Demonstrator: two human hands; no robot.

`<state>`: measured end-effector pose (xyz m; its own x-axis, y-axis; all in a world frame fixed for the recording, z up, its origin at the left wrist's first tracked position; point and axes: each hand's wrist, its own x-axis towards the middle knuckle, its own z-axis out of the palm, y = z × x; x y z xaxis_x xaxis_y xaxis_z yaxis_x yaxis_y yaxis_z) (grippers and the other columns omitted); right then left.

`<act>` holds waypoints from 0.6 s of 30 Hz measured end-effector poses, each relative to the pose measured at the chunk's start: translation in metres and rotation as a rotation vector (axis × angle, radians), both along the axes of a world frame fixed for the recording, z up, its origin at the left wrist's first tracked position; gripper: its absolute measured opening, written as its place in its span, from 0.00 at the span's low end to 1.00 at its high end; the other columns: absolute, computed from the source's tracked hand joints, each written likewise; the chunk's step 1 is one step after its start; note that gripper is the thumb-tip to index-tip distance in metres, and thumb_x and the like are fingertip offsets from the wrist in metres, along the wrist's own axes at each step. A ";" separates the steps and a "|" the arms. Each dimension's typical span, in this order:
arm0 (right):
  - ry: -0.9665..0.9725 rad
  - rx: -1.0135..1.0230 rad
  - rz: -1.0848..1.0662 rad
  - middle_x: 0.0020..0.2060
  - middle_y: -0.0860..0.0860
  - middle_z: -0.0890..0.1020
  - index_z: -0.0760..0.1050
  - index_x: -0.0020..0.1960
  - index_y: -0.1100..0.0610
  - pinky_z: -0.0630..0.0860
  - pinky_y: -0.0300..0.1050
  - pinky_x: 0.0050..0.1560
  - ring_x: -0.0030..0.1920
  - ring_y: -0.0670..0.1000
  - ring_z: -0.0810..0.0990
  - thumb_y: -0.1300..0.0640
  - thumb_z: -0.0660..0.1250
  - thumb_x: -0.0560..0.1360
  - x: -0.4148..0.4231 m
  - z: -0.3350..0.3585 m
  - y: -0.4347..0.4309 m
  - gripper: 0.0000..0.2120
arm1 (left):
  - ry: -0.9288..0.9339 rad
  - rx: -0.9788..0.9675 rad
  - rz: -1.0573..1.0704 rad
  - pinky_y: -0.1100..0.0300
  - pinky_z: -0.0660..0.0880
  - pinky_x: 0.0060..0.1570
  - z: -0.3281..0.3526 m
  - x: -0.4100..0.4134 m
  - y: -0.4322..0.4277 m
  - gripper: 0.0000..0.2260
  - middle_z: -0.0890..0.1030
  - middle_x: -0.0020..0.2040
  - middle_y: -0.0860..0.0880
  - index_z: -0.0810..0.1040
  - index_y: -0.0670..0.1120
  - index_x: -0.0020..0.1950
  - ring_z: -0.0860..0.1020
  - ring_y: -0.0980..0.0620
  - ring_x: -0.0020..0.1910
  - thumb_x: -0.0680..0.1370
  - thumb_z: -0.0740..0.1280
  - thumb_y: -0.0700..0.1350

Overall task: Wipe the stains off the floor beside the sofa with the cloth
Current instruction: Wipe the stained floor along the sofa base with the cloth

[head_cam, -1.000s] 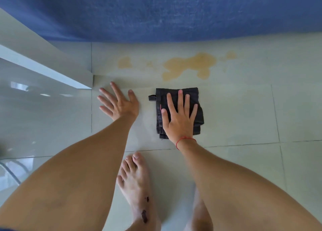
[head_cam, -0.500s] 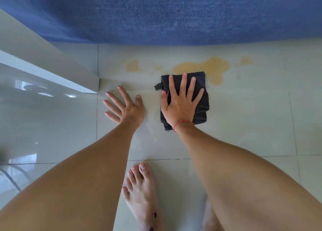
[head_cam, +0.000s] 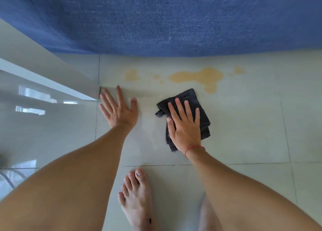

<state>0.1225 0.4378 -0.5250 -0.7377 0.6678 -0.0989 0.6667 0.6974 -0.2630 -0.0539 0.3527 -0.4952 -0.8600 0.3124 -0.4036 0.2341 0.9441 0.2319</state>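
Note:
A folded dark grey cloth (head_cam: 203, 115) lies on the pale tiled floor (head_cam: 244, 129). My right hand (head_cam: 184, 126) presses flat on it, fingers spread, a red string around the wrist. Yellowish stains (head_cam: 198, 77) spread on the floor just beyond the cloth, close to the blue sofa (head_cam: 165, 19); a smaller stain patch (head_cam: 131, 74) lies to the left. The cloth's far corner sits just short of the big stain's lower lobe. My left hand (head_cam: 118, 110) rests flat on the bare floor to the left of the cloth, holding nothing.
A glossy white low surface (head_cam: 34, 84) juts in from the left, its corner beside my left hand. My bare foot (head_cam: 135, 196) stands on the tile between my arms. The sofa's side fills the far edge.
My right hand pushed the cloth forward onto the edge of the big stain, then drew it back toward me, rotated a little. My left hand stayed flat on the floor.

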 end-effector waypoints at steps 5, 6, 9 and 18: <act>-0.036 0.008 -0.178 0.77 0.47 0.58 0.58 0.76 0.46 0.44 0.62 0.74 0.77 0.55 0.55 0.46 0.50 0.80 -0.027 0.000 0.011 0.24 | -0.124 -0.003 0.006 0.49 0.34 0.74 -0.010 -0.010 0.000 0.30 0.33 0.78 0.48 0.35 0.53 0.78 0.33 0.48 0.77 0.82 0.48 0.57; -0.042 0.003 -0.202 0.77 0.48 0.57 0.56 0.76 0.46 0.43 0.63 0.74 0.78 0.55 0.53 0.46 0.50 0.80 -0.036 0.000 0.014 0.24 | -0.126 0.008 0.009 0.49 0.33 0.74 -0.012 -0.010 0.000 0.31 0.33 0.78 0.48 0.34 0.51 0.78 0.33 0.48 0.77 0.82 0.48 0.57; -0.052 -0.007 -0.231 0.78 0.50 0.54 0.54 0.76 0.45 0.42 0.68 0.73 0.78 0.59 0.49 0.46 0.50 0.81 -0.065 -0.001 0.023 0.24 | -0.132 0.007 0.013 0.48 0.32 0.73 -0.013 -0.013 -0.002 0.32 0.32 0.78 0.48 0.33 0.48 0.78 0.32 0.48 0.77 0.81 0.49 0.57; 0.008 -0.003 -0.012 0.77 0.51 0.59 0.60 0.75 0.46 0.46 0.68 0.73 0.77 0.59 0.53 0.46 0.52 0.80 -0.100 0.000 0.009 0.23 | -0.197 -0.033 -0.012 0.48 0.32 0.73 -0.007 -0.018 -0.002 0.32 0.30 0.77 0.49 0.32 0.49 0.77 0.31 0.48 0.76 0.82 0.48 0.57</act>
<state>0.0225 0.4465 -0.5250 -0.7302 0.6766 -0.0952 0.6731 0.6883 -0.2706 -0.0720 0.3509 -0.5026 -0.7596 0.3062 -0.5739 0.1986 0.9493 0.2435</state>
